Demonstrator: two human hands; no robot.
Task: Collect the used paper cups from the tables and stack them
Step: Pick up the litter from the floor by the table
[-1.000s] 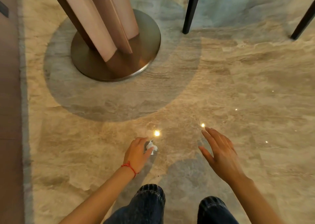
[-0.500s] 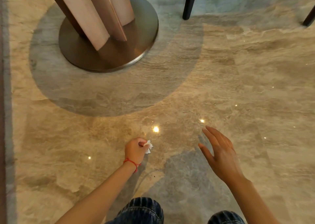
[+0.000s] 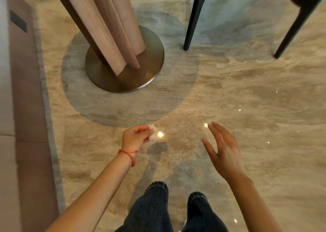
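Litter-picking: my left hand (image 3: 135, 137) is pinching a crumpled paper scrap (image 3: 153, 133), right hand (image 3: 224, 152) fingers spreading empty; cups presumably next, none showing toward twelve o'clock.

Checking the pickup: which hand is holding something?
The left hand, with the red string bracelet, pinches a small white crumpled scrap; the right hand is spread and empty.

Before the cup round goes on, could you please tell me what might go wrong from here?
The left hand pinches only a small white scrap at its fingers; it could slip out and fall back on the glossy floor. The table base and chair legs stand close ahead, a likely trip or bump. No cups are in view, so the right hand has nothing to collect here.
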